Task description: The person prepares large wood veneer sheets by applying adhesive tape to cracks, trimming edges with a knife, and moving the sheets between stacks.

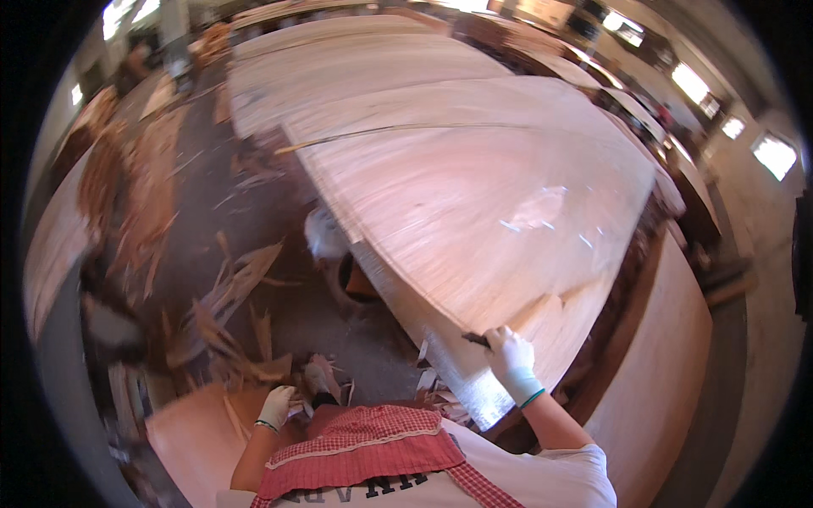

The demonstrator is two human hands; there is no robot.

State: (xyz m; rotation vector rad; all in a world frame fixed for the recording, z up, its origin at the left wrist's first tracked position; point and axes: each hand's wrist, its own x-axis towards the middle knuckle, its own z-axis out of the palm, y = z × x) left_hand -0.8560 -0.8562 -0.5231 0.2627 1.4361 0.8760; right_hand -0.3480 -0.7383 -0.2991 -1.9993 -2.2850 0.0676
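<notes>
A large stack of pale wood veneer sheets spreads out in front of me. My right hand, in a white glove with a green cuff edge, is at the near end of the stack. It is closed on a short dark tool that points left over the sheet's edge; the motion blur hides what kind it is. Down at my left side, my left hand, also in a white glove, has its fingers curled in. Whatever those fingers hold, if anything, is too small to make out. Beside it lies a reddish veneer sheet.
Torn veneer strips litter the dark floor on the left. More veneer piles stand at the far left. A curved sheet leans along the right side. Scraps of clear plastic lie on the stack, and a thin strip crosses it.
</notes>
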